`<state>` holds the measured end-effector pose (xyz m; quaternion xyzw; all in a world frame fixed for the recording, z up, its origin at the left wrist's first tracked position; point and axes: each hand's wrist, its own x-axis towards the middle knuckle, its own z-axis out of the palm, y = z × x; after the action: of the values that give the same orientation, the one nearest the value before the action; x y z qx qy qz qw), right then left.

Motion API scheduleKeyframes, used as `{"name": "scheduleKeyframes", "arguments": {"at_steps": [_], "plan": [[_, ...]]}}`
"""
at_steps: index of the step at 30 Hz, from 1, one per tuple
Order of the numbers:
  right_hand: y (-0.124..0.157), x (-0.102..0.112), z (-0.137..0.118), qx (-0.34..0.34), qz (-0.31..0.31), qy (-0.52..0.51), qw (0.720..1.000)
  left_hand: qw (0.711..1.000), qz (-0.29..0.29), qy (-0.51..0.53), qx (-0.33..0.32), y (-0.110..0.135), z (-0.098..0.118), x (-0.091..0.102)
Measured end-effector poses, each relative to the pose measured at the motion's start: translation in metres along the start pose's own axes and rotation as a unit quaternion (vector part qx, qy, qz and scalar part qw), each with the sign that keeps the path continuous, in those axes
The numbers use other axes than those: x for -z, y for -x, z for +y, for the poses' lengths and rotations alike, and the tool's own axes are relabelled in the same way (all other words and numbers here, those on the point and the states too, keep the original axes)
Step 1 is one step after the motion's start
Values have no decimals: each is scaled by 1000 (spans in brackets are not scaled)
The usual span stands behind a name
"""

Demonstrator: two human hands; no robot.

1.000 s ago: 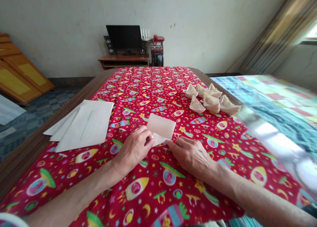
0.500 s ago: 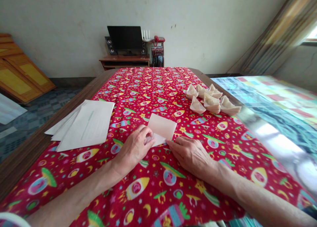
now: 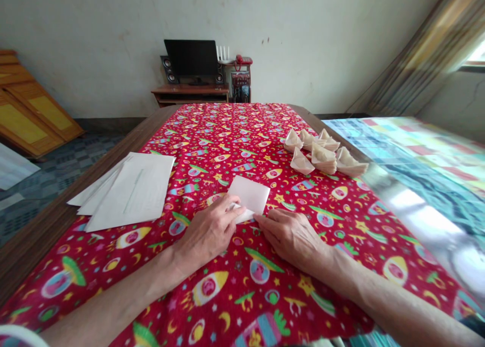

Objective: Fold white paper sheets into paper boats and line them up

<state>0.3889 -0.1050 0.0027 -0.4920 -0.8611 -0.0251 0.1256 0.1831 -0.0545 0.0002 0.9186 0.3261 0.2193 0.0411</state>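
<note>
A small white piece of paper point(image 3: 253, 191) lies on the red tablecloth in front of me, its lower left corner folded over. My left hand point(image 3: 214, 223) presses that folded flap down, fingers closed together and slightly bent, covering part of the paper's left side. At the bottom right corner, the fingertips of my right hand point(image 3: 290, 233) hold the paper against the cloth, with the other fingers curled. To the right stand several folded paper boat shapes point(image 3: 324, 158), some nested in stacks. On the left lies a fanned pile of white sheets point(image 3: 140, 190).
A red patterned tablecloth point(image 3: 212, 286) covers the wooden table point(image 3: 49, 231). Beyond its far end stand a monitor point(image 3: 191, 57), speakers and a red telephone point(image 3: 242, 60). A bed with a colourful cover point(image 3: 413, 145) is at the right, a wooden cabinet point(image 3: 36, 109) at the left.
My left hand has shifted slightly right and its fingers have straightened across the folded flap, which now lies flatter. My right hand has stayed in place.
</note>
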Motion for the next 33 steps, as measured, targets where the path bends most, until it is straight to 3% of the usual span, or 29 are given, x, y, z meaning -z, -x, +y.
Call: {"name": "scheduleKeyframes", "arguments": {"at_steps": [7,12,16,33], "plan": [[0,-1,-1,-3,-14,0,1000,997,-53,-46,-39,5,8,8],[0,-1,0,0,-22,7,1000,996,-67,-55,-22,11,6,10],[0,0,0,4,-34,4,999,995,-65,-52,-56,11,5,10],[-2,4,0,-8,-45,-13,999,982,-139,-70,-107,22,-9,17]]}}
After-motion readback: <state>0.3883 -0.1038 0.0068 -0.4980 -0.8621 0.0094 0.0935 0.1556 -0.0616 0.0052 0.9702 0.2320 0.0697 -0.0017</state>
